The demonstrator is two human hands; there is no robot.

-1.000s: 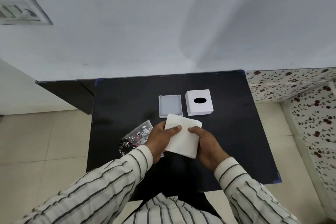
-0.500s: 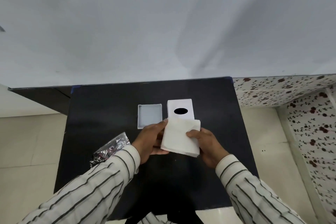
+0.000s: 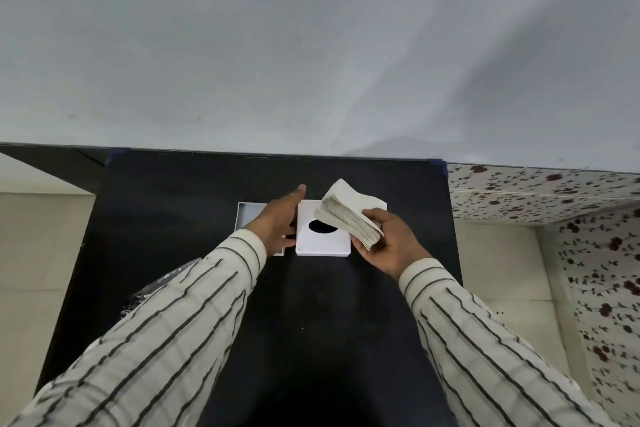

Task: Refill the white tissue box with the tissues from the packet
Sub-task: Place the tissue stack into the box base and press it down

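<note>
A white tissue box (image 3: 320,243) with a dark oval hole on top stands on the black table (image 3: 398,204). My right hand (image 3: 388,246) grips a thick stack of white tissues (image 3: 349,215), tilted up over the box's right side. My left hand (image 3: 280,218) reaches along the box's left side with fingers stretched out, holding nothing that I can see. Under it lies the shallow white box lid (image 3: 246,215), mostly covered. The crinkled tissue packet (image 3: 152,291) peeks out beside my left sleeve.
A pale wall rises right behind the table's far edge. Flower-patterned tiles (image 3: 540,191) run to the right. Beige floor lies on both sides of the table.
My left hand let go of the tissue stack and moved forward to the box's left side. My right hand carried the stack forward and tilted it over the box.
</note>
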